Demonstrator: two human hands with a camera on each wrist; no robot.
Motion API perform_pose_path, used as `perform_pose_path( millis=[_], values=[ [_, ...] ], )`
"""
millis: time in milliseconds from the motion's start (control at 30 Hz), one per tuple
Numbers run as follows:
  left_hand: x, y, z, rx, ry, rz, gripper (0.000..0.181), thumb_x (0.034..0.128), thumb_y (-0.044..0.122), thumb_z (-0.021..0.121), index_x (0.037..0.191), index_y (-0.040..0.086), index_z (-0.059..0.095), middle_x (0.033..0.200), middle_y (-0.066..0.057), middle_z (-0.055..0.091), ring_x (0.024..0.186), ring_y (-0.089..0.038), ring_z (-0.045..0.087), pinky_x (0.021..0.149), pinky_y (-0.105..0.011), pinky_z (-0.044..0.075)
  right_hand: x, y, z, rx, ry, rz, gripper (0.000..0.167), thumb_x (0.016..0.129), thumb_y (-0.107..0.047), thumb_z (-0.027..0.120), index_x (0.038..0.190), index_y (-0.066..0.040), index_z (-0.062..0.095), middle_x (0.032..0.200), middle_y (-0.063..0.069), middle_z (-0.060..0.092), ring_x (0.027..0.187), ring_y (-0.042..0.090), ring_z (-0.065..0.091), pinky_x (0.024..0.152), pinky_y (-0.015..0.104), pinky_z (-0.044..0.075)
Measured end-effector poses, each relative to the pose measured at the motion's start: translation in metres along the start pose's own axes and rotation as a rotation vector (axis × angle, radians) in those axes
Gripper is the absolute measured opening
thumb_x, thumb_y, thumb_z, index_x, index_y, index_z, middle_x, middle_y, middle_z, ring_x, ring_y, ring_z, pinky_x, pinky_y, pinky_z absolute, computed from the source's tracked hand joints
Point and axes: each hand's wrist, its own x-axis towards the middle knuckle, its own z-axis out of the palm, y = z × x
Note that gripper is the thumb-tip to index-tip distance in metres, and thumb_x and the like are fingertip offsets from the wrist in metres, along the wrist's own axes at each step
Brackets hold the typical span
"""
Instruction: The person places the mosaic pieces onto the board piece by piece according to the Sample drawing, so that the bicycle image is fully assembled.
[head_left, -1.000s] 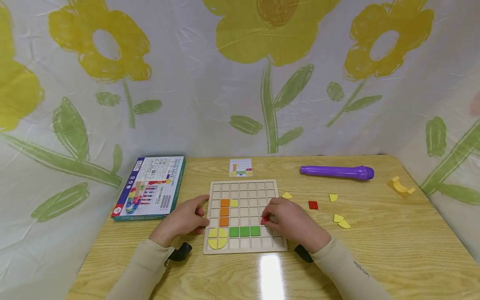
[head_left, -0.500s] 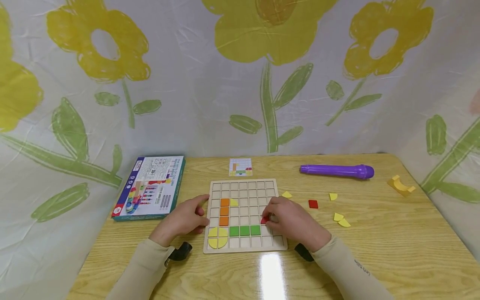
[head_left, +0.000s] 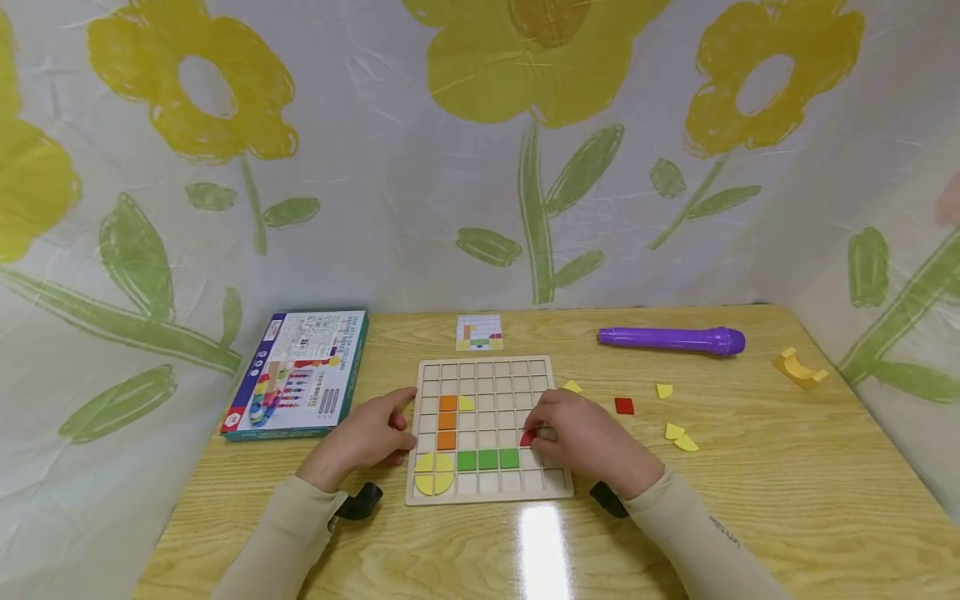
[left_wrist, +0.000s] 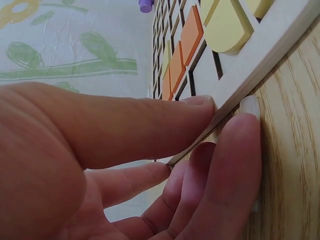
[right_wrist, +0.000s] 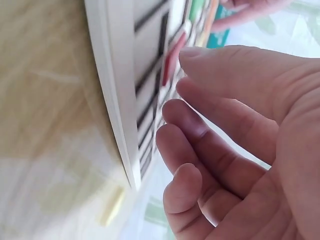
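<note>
A wooden grid board [head_left: 486,498] lies on the table with orange squares [head_left: 447,421], green squares [head_left: 487,459] and yellow quarter-circles [head_left: 434,473] in its cells. At the board's left edge, my left hand [head_left: 367,435] rests with thumb and index finger spread, their tips touching the rim; in the left wrist view the thumb [left_wrist: 150,125] lies against the frame. Over the board's right part, my right hand [head_left: 588,437] pinches a red quarter-circle [head_left: 527,437]. The right wrist view shows that red piece [right_wrist: 172,59] tilted above the cells by the thumb tip.
A boxed set [head_left: 296,375] lies left of the board, a small pattern card [head_left: 480,332] behind it. To the right are a purple microphone [head_left: 671,340], a red square [head_left: 624,406], several loose yellow pieces [head_left: 686,442] and a yellow arch block [head_left: 799,369].
The head view has shifted very slightly. Both hands keep nearly the same places, the right one still with the red piece.
</note>
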Motion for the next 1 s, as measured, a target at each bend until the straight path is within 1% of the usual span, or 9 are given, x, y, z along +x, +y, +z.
perform_pose_path(
  millis=[67, 200, 233, 333, 467, 600, 667, 767, 1000],
  values=[
    [0.001, 0.001, 0.000, 0.008, 0.000, 0.001, 0.080, 0.0944, 0.005, 0.078, 0.165, 0.010, 0.042, 0.104, -0.010, 0.057, 0.074, -0.021, 0.063, 0.067, -0.031, 0.059, -0.003, 0.005, -0.006, -0.004, 0.018, 0.010, 0.011, 0.094, -0.016, 0.082, 0.105, -0.013, 0.083, 0.104, -0.002, 0.072, 0.097, 0.014, 0.067, 0.090, 0.037, 0.061],
    [0.003, 0.002, 0.000, 0.009, -0.001, 0.004, 0.080, 0.0945, 0.005, 0.078, 0.165, 0.010, 0.042, 0.104, -0.010, 0.057, 0.074, -0.021, 0.063, 0.067, -0.031, 0.059, -0.016, 0.023, -0.020, 0.005, 0.043, 0.067, 0.018, 0.095, -0.017, 0.082, 0.112, -0.009, 0.082, 0.109, 0.003, 0.074, 0.104, 0.021, 0.070, 0.096, 0.044, 0.061],
    [0.003, 0.002, 0.000, 0.011, -0.001, 0.005, 0.080, 0.0946, 0.005, 0.079, 0.165, 0.010, 0.042, 0.104, -0.010, 0.057, 0.074, -0.020, 0.063, 0.067, -0.031, 0.059, -0.021, 0.029, -0.024, 0.011, 0.047, 0.084, 0.020, 0.096, -0.017, 0.081, 0.114, -0.008, 0.081, 0.110, 0.003, 0.075, 0.105, 0.022, 0.070, 0.096, 0.045, 0.061],
    [0.002, 0.002, -0.001, 0.023, -0.001, 0.006, 0.080, 0.0946, 0.006, 0.079, 0.165, 0.011, 0.042, 0.105, -0.010, 0.057, 0.074, -0.020, 0.063, 0.067, -0.030, 0.058, -0.033, 0.049, -0.032, 0.029, 0.057, 0.145, 0.022, 0.097, -0.015, 0.080, 0.117, -0.008, 0.080, 0.110, 0.004, 0.074, 0.099, 0.021, 0.068, 0.090, 0.044, 0.061],
    [0.000, 0.001, -0.002, 0.035, 0.001, 0.005, 0.079, 0.0945, 0.006, 0.079, 0.165, 0.010, 0.043, 0.105, -0.011, 0.058, 0.075, -0.021, 0.063, 0.067, -0.030, 0.058, -0.047, 0.071, -0.040, 0.038, 0.070, 0.221, 0.021, 0.096, -0.012, 0.081, 0.116, -0.007, 0.079, 0.106, 0.004, 0.073, 0.093, 0.021, 0.066, 0.087, 0.045, 0.061],
    [-0.002, 0.000, -0.002, 0.022, 0.001, 0.004, 0.079, 0.0944, 0.006, 0.079, 0.164, 0.010, 0.043, 0.105, -0.011, 0.058, 0.075, -0.021, 0.063, 0.068, -0.031, 0.059, -0.054, 0.086, -0.045, 0.050, 0.081, 0.275, 0.021, 0.095, -0.011, 0.081, 0.116, -0.006, 0.079, 0.110, 0.007, 0.074, 0.100, 0.027, 0.071, 0.091, 0.051, 0.063],
    [-0.002, 0.001, -0.002, 0.015, 0.001, 0.004, 0.079, 0.0943, 0.005, 0.079, 0.164, 0.010, 0.043, 0.105, -0.011, 0.058, 0.075, -0.021, 0.063, 0.068, -0.032, 0.060, -0.055, 0.090, -0.046, 0.066, 0.085, 0.291, 0.023, 0.096, -0.011, 0.080, 0.118, -0.005, 0.079, 0.113, 0.008, 0.075, 0.102, 0.030, 0.072, 0.092, 0.053, 0.062],
    [-0.002, 0.001, -0.002, 0.010, 0.000, 0.006, 0.079, 0.0943, 0.005, 0.079, 0.165, 0.010, 0.043, 0.106, -0.011, 0.058, 0.076, -0.021, 0.063, 0.068, -0.032, 0.060, -0.055, 0.096, -0.047, 0.082, 0.087, 0.289, 0.026, 0.096, -0.010, 0.080, 0.121, -0.005, 0.078, 0.117, 0.010, 0.075, 0.104, 0.032, 0.072, 0.093, 0.055, 0.062],
    [-0.001, 0.001, -0.001, 0.014, -0.004, 0.009, 0.079, 0.0950, 0.007, 0.079, 0.165, 0.009, 0.042, 0.107, -0.011, 0.058, 0.077, -0.021, 0.063, 0.068, -0.032, 0.061, -0.051, 0.102, -0.044, 0.075, 0.071, 0.284, 0.021, 0.095, -0.007, 0.078, 0.116, -0.007, 0.079, 0.113, 0.007, 0.075, 0.101, 0.027, 0.071, 0.093, 0.052, 0.062]
  ],
)
